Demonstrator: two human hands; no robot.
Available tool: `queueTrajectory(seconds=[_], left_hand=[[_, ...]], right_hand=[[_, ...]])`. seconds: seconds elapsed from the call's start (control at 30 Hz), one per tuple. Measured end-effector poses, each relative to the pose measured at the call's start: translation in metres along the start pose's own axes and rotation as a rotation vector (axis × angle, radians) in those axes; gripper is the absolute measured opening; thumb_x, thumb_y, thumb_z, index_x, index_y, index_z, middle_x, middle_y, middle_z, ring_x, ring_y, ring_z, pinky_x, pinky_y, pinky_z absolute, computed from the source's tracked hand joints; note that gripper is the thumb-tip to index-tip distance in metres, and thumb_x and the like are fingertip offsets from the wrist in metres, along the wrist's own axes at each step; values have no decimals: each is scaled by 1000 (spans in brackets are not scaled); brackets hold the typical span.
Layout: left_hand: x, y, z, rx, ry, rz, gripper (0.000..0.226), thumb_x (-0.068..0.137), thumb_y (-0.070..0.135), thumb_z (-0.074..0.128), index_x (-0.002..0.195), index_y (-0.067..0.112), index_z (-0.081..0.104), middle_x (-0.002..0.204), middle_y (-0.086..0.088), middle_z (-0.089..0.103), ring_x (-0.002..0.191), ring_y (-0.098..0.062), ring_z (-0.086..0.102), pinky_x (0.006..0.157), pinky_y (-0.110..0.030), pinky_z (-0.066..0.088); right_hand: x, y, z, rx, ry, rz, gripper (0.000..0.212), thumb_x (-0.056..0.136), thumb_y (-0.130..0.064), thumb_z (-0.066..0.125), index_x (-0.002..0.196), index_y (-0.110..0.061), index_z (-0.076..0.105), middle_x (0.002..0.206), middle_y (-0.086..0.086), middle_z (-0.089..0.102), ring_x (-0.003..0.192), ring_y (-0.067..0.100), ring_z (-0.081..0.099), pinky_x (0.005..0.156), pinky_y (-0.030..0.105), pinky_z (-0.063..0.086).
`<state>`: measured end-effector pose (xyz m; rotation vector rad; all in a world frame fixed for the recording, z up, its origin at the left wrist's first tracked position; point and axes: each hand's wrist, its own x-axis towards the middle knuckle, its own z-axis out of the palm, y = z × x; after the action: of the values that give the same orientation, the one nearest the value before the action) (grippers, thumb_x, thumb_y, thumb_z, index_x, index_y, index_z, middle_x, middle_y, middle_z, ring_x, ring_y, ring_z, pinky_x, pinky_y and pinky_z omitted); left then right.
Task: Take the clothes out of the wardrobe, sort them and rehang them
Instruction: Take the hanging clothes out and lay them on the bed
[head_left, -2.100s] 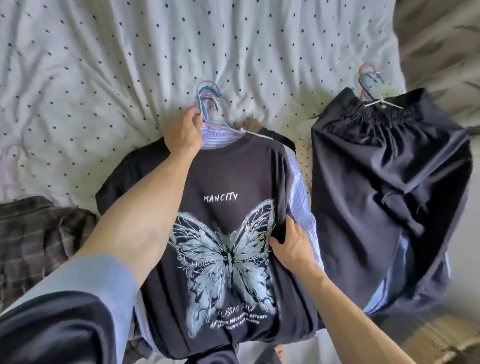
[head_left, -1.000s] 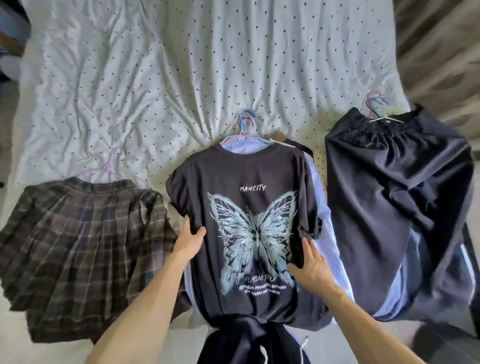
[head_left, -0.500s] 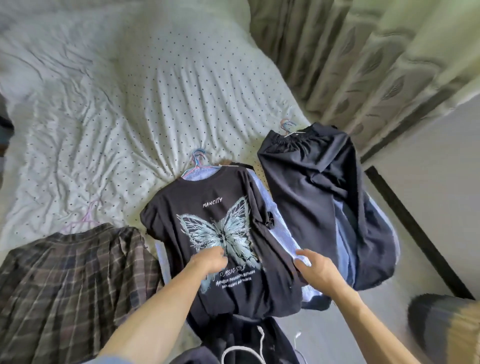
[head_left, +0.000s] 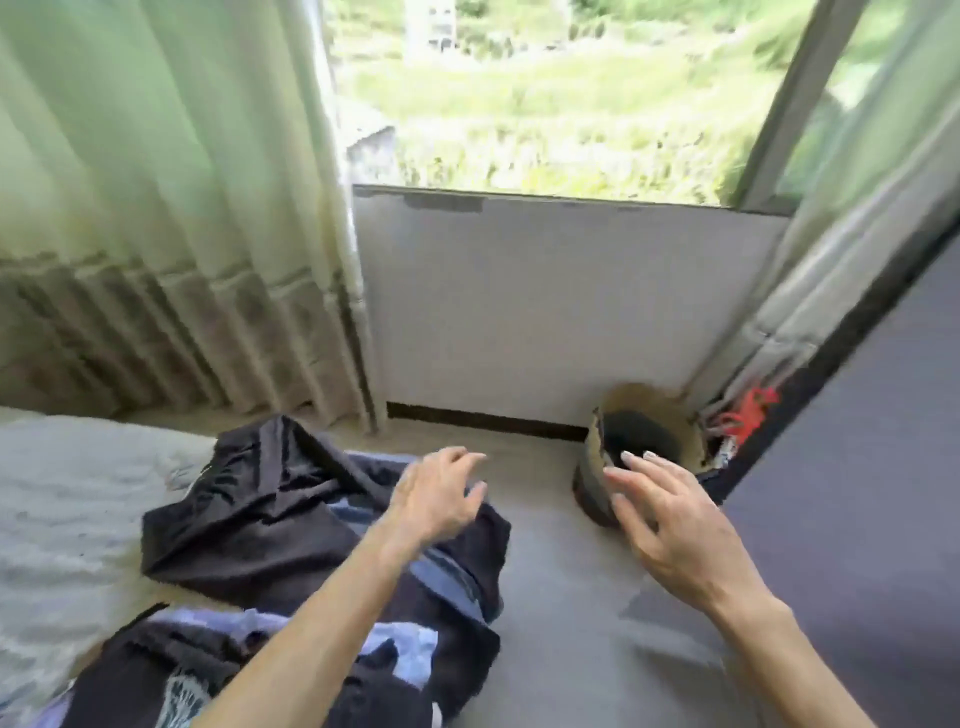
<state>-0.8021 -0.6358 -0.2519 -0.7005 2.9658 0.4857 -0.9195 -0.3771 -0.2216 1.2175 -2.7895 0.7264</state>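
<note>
Clothes (head_left: 291, 519): dark garments in a loose heap at the near left, lying over the right edge of the bed (head_left: 57, 509). Blue fabric (head_left: 441, 582) shows between the dark layers. A pale printed patch (head_left: 176, 696) is just visible at the near edge. No hanger can be made out in the heap; the frame is blurred.

Left hand (head_left: 436, 499): over the right end of the heap, fingers relaxed and slightly bent, nothing in them. Contact with the cloth cannot be told.

Right hand (head_left: 670, 525): in the air to the right, well off the heap, fingers spread, empty.

Judgement: both hands are free because the heap is parked on the bed as a sorted pile. Next is likely another garment, or carrying this pile off for rehanging.

Surroundings: curtain (head_left: 156, 208) far left, window (head_left: 545, 93) far centre, bare grey floor (head_left: 571, 623) to the right of the bed. A woven basket (head_left: 649, 397) stands on the floor by the far wall, behind the right hand. Something red (head_left: 753, 410) lies just right of it; I cannot say what. A flat grey panel (head_left: 857, 493) fills the right side.

Obstacles: the basket sits in the walking path. The heap overhangs the bed edge and could slide.
</note>
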Motion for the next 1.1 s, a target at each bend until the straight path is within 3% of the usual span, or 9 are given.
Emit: queueTrajectory(seconds=[0.1,0.23,0.4,0.53,0.77,0.97,1.1], left_hand=[[42,80,-19,41,35,233,46,97,44,49,143,37,47,150,8,46,134,-18,47,111,-35,38],[76,185,-34,96,30,525,45,96,42,49,142,38,49,144,9,52,133,-17,47,109,-34,40],[93,301,-34,107,21,839,44,99,41,46,144,38,46,147,13,49,138,-15,42,112,-33,35],[94,373,-22,112,-30,1036,47,101,45,44,148,41,39,152,14,43,141,-15,38,114,-33,33],[78,478,-12,4,-79,1366,48,102,39,45,149,41,37,157,14,34,143,-13,33,115,-32,29],[68,566,-17,-64,25,1576,58,97,35,56,152,37,35,161,-2,28,143,-28,34,117,-43,26],[61,628,-26,-120,128,1671,66,97,39,53,156,39,22,166,-4,14,150,-28,20,119,-54,21]], right_hand=[[-26,48,-50,-28,139,147,31,97,-35,58,127,-32,66,141,-11,55,139,11,39,115,25,27],[-71,95,-102,-58,259,356,33,98,-38,51,128,-33,64,143,-11,54,140,10,38,116,26,28],[-132,130,-146,-134,391,625,38,97,-44,47,129,-31,65,142,-11,55,139,7,37,111,9,12],[-177,137,-165,-195,485,804,53,93,-55,33,128,-32,65,140,-11,57,138,8,39,112,10,15],[-244,133,-185,-285,582,1111,38,101,-42,46,137,-35,55,149,-17,45,142,3,30,116,19,24],[-283,128,-191,-270,594,1321,46,103,-44,40,147,-35,39,152,-20,36,142,0,24,113,20,26],[-307,145,-201,-261,587,1418,52,103,-43,40,152,-30,29,155,-15,34,143,6,26,113,24,31]])
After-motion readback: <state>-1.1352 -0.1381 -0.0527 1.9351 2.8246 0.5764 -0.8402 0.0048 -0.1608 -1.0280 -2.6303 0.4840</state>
